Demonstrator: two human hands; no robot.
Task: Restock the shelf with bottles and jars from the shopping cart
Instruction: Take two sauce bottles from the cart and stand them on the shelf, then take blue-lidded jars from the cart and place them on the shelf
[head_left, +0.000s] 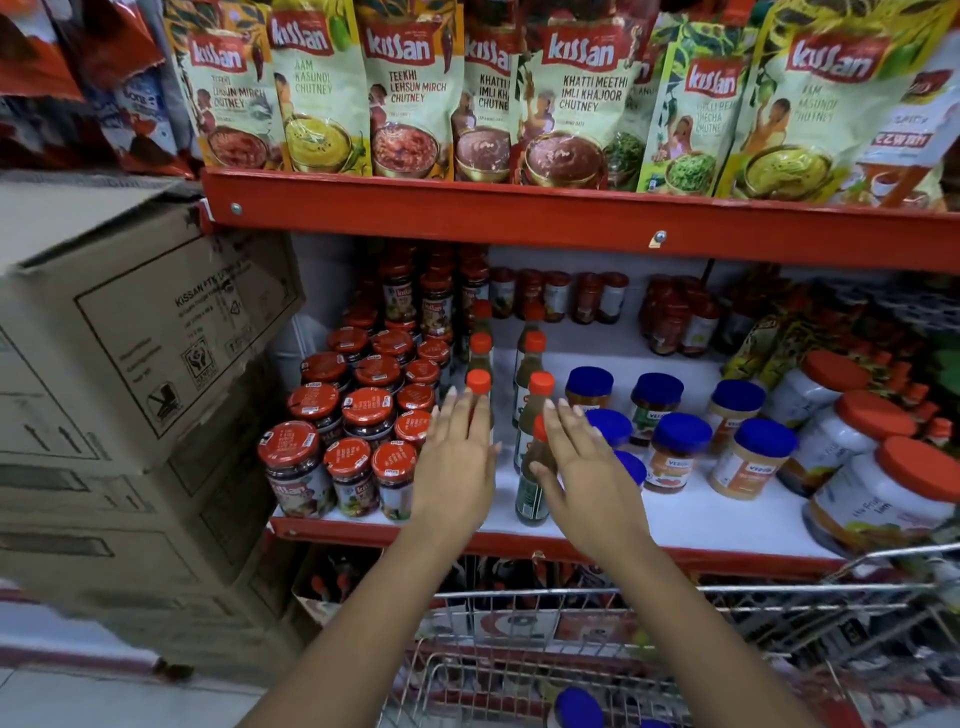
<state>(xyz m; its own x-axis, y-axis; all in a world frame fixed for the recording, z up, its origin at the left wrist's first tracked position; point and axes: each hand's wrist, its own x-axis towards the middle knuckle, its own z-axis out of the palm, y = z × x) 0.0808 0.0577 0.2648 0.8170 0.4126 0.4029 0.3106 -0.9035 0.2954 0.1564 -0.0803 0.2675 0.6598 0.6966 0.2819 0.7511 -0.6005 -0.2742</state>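
Observation:
Two rows of dark green sauce bottles with orange caps stand on the white shelf (691, 519). My left hand (457, 467) is spread flat over the front bottle of the left row (478, 383), of which only the cap shows. My right hand (587, 473) is spread beside the front bottle of the right row (531, 493), with the thumb touching its side. Neither hand is closed around a bottle. Below my arms is the wire shopping cart (519, 592), with a blue-capped jar (576, 706) inside.
Red-lidded jam jars (358, 410) fill the shelf's left part. Blue-lidded jars (675, 447) and large white jars with orange lids (857, 431) stand to the right. Stacked cardboard boxes (130, 338) rise at the left. Chutney pouches (405, 88) line the upper shelf.

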